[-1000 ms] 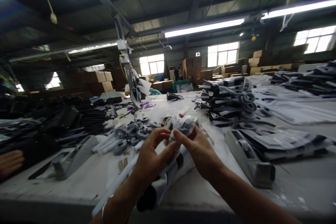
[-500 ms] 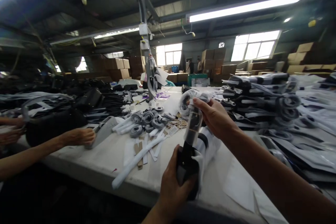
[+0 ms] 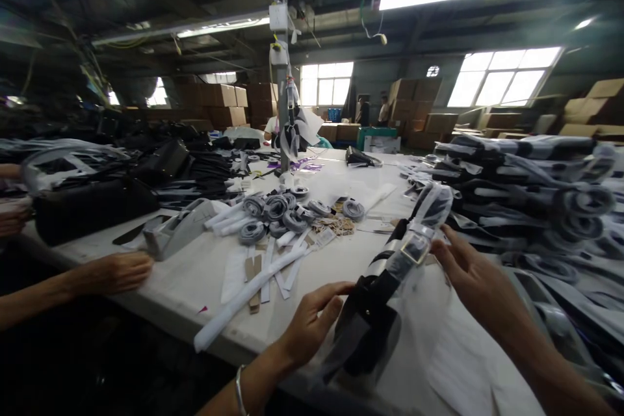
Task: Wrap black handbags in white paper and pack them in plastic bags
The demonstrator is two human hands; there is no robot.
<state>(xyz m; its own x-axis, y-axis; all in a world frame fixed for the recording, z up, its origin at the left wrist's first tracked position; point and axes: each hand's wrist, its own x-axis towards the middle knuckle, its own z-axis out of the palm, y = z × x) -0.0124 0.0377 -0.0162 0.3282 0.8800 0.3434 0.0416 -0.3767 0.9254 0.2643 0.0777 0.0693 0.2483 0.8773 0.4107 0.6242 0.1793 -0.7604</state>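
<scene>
A black handbag (image 3: 368, 322) stands tilted in front of me near the table's front edge. Clear plastic film covers its strap (image 3: 429, 208), and a gold-coloured buckle (image 3: 414, 250) shows through the film. My left hand (image 3: 314, 315), with a bangle at the wrist, grips the bag's left edge between thumb and fingers. On the other side, my right hand (image 3: 461, 266) holds the wrapped strap beside the buckle; some of its fingertips are hidden behind the film.
Rolled grey straps (image 3: 277, 208), a long white foam tube (image 3: 248, 299) and paper strips lie left of the bag. Wrapped black pieces (image 3: 526, 188) are stacked at right. Another person's hand (image 3: 121, 271) is at the left table edge, near a black bag (image 3: 97, 208).
The handbag now leans further right, its buckle turned into view. My right hand has moved down and right along the strap. The other person's hand has dropped lower and left.
</scene>
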